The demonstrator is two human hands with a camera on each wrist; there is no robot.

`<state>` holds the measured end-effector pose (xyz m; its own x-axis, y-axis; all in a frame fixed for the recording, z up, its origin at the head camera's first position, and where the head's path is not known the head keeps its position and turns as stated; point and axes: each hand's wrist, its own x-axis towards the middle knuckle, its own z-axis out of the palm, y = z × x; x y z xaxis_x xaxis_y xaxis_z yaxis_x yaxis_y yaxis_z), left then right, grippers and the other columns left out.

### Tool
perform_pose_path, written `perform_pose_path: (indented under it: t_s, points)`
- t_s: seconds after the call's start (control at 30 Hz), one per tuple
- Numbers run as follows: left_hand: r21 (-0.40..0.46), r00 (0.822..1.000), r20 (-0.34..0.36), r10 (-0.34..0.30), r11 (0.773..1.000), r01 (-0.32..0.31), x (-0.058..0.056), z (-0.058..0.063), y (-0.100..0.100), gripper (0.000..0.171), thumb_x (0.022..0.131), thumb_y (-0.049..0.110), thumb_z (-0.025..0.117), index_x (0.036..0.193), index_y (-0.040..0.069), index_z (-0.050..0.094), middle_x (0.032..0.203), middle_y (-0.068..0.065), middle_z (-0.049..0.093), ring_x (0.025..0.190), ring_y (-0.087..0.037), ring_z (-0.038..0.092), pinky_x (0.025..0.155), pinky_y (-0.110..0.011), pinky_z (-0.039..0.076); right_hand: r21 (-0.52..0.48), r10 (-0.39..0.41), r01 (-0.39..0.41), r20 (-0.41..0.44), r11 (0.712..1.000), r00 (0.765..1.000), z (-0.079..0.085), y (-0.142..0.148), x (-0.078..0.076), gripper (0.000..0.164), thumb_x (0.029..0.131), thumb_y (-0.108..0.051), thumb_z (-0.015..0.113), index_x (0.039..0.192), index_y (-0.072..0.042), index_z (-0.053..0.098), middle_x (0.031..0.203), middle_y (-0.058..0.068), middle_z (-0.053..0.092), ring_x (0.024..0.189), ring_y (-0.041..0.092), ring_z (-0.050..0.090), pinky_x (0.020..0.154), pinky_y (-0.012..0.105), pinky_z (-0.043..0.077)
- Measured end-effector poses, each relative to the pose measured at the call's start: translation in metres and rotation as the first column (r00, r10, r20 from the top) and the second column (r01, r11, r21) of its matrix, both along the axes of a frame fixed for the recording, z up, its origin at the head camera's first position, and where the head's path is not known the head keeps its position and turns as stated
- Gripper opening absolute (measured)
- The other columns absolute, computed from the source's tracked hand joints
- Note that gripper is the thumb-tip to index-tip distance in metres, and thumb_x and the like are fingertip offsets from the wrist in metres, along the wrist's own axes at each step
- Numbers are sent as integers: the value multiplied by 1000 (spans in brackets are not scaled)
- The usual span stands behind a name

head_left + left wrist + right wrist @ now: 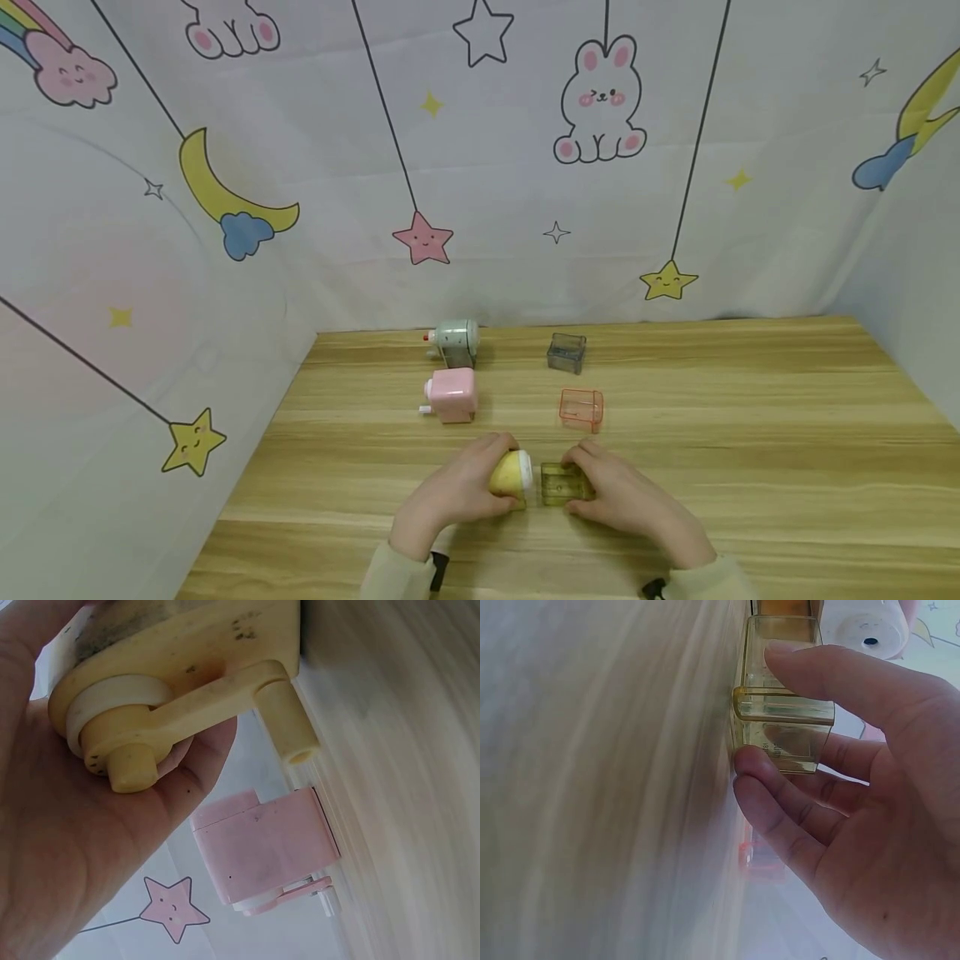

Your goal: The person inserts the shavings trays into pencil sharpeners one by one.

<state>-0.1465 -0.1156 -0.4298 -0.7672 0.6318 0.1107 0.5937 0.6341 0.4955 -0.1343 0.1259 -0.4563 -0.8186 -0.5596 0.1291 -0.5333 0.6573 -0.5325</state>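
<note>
Small markings (771,748), too blurred to read, are shown on a clear yellow pencil-sharpener drawer (557,485) at lower centre of the head view. The drawer is pinched between the thumb and fingers of the right hand (615,492). Just left of it, a yellow crank pencil sharpener (507,473) is gripped in the curled left hand (471,483), its crank handle (217,705) turned toward the palm and its body marked by dark specks. Both forearms are extended from the bottom edge in pale sleeves (397,575), the hands drawn close together. A wood-grain worktop (750,450) is seen beneath them. Left of centre, a pink crank sharpener (454,396) is placed below a mint one (455,335); right of centre, a smoky grey drawer (566,353) is set above a red-edged clear drawer (581,408). The worktop is backed by a white curtain (510,167) printed with rabbits, stars and moons, filling the upper frame.
</note>
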Motion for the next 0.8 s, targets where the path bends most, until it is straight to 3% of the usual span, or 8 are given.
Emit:
perform_pose_path:
  t_s: [0.6,0.8]
  points:
    - [-17,1000,3,-24,1000,24,0,3,7,51,65,25,76,107,16,49,94,3,54,80,-7,46,69,-25,46,13,16,-17,33,1000,999,0,-4,-1,45,74,-30,71,110,-9,54,106,2,53,90,13,51,77,38,50]
    - [-25,999,14,-31,999,32,-1,2,9,52,66,25,76,109,16,48,95,3,54,81,-7,46,70,-25,46,13,21,-21,23,1000,1000,0,-5,-1,46,73,-31,72,109,-9,55,104,1,54,82,10,49,71,34,50]
